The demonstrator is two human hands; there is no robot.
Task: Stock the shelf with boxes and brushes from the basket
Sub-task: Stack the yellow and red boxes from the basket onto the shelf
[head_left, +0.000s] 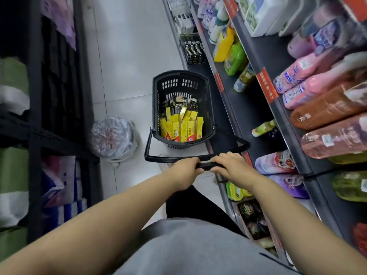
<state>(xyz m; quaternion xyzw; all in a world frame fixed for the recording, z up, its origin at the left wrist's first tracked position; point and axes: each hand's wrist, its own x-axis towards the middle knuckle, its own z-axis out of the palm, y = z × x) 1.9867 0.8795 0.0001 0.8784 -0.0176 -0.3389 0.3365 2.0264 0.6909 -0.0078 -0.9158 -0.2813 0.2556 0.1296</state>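
A black plastic basket (156, 108) stands on the aisle floor in front of me, close against the shelf unit on the right. Inside lie several yellow boxes (181, 129) at the near end and dark packaged brushes (179, 105) behind them. The basket's long black handle (148, 149) reaches back toward me. My left hand (185, 168) and my right hand (231, 164) both grip the handle bar, side by side. The bottom shelf (198, 67) beside the basket holds similar dark brush packs (193, 49) farther along.
The right shelf unit carries bottles, a yellow jug (224, 43), pink and brown refill packs (325, 108). A clear plastic bag (114, 136) sits on the white tile floor to the basket's left. A dark rack (59, 96) with paper goods lines the left side.
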